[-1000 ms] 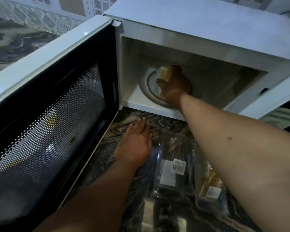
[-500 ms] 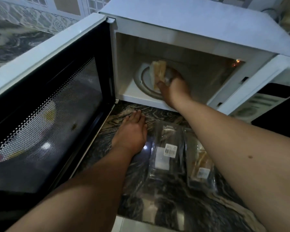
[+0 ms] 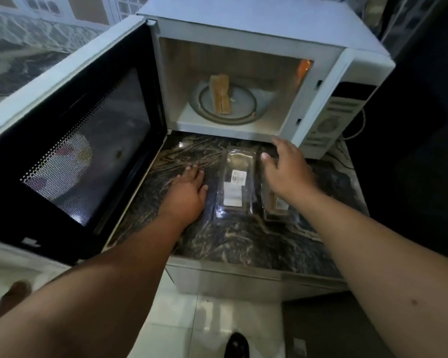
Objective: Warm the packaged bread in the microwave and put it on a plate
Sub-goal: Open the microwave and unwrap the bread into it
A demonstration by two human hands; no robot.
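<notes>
Your left hand (image 3: 189, 189) is lying flat on the surface (image 3: 243, 241), your right hand (image 3: 286, 171) is hovering released, and bread (image 3: 220, 95) is sitting on the microwave (image 3: 256, 27) turntable (image 3: 241, 104).

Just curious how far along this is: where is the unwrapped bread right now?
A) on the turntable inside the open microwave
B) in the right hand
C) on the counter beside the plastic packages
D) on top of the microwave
A: the bread stands on the turntable inside the open microwave; the right hand is outside and empty.
</notes>
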